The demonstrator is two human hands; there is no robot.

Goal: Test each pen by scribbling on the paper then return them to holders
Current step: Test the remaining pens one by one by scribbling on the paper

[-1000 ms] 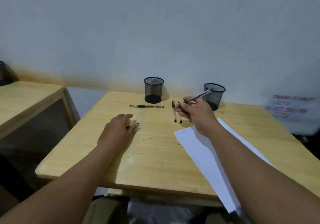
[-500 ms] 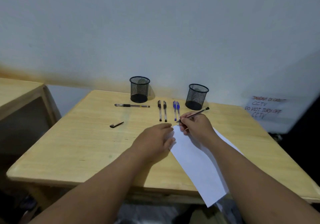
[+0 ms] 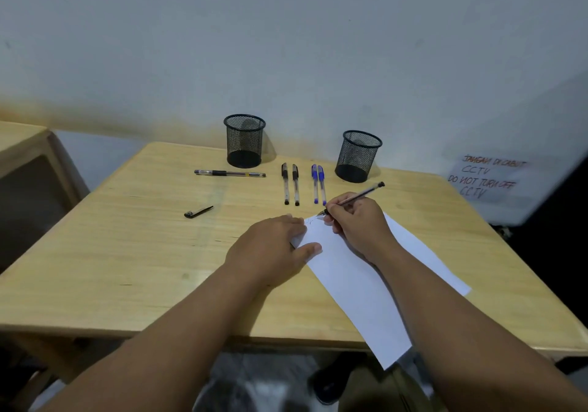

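Observation:
My right hand (image 3: 358,220) grips a black pen (image 3: 362,194) with its tip down on the far corner of the white paper (image 3: 356,278), where a small scribble shows. My left hand (image 3: 273,249) lies flat with straight fingers, pressing on the paper's left edge. Two black-capped pens (image 3: 291,184) and two blue-capped pens (image 3: 318,184) lie side by side beyond the paper. Another black pen (image 3: 229,173) lies crosswise in front of the left mesh holder (image 3: 244,140). The right mesh holder (image 3: 359,156) stands near the back edge. A loose black pen cap (image 3: 198,212) lies at the left.
The wooden table (image 3: 127,252) stands against a pale wall. A second wooden table (image 3: 25,150) stands to the left. A handwritten CCTV notice (image 3: 486,178) hangs on the right. The paper's near end overhangs the table's front edge.
My left hand left the pen cap on the table and moved right onto the paper. My right hand lowered the pen to the paper, and a scribble has appeared.

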